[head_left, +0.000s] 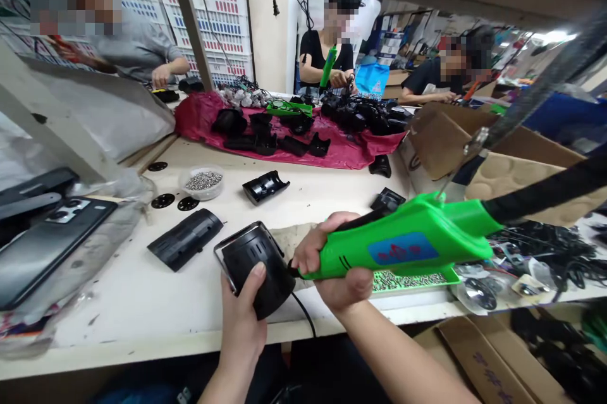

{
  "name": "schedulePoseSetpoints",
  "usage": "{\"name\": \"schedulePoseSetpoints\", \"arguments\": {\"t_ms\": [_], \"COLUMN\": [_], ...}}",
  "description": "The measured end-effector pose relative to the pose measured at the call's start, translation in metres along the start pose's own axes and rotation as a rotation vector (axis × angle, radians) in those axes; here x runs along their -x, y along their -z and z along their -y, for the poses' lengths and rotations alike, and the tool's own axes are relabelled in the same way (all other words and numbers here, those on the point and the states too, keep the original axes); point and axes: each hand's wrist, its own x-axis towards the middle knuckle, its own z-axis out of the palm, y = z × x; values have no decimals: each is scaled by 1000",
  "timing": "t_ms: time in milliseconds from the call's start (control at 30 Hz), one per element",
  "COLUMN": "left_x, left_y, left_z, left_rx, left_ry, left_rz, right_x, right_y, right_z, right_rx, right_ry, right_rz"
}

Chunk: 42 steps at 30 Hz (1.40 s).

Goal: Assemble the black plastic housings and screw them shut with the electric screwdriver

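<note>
"What crowds the desk (128,312)?"
"A bowl (203,196) on the left, a carton (439,145) far right."
"And the green driver (403,246)?"
"Near, clasped by the right grip (339,293), long axis sideways, tip pointing left at the black housing (241,252) the left grip (244,312) clutches."

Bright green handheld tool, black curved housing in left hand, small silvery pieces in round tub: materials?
Bright green handheld tool: likely moulded plastic, satin; smooth rounded shell. Black curved housing: probably plastic, semi-gloss; soft highlights, maybe painted metal. Small silvery pieces: apparently metal, shiny; bright glints.

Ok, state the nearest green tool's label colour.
The label is blue with red markings, head view.
</note>
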Motion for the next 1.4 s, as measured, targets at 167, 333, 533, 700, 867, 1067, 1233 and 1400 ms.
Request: {"name": "schedulePoseSetpoints", "arguments": {"t_ms": [167,333,533,700,867,1067,1233,1400], "left_x": [-2,-6,-11,-23,-23,-18,-16,-9], "left_y": [10,15,26,45,45,37,32,22], "left_z": [-3,-10,-17,-19,-21,-21,-14,-14], "left_rx": [10,94,289,527,650,503,290,181], "left_ry": [107,160,273,445,510,476,335,236], "left_rz": [-3,-70,31,221,226,160,107,-73], "right_x": [-1,-3,-5,-1,5,-2,-28,-39], "right_y": [-9,-9,8,16,23,33,27,19], "right_z": [12,65,72,43,35,42,56,46], "right_rx": [-54,50,104,92,104,234,292,141], "right_ry": [-27,-23,-15,-117,-171,-231,-284,-224], "right_rz": [10,-54,-88,-63,11,67,104,17]}}
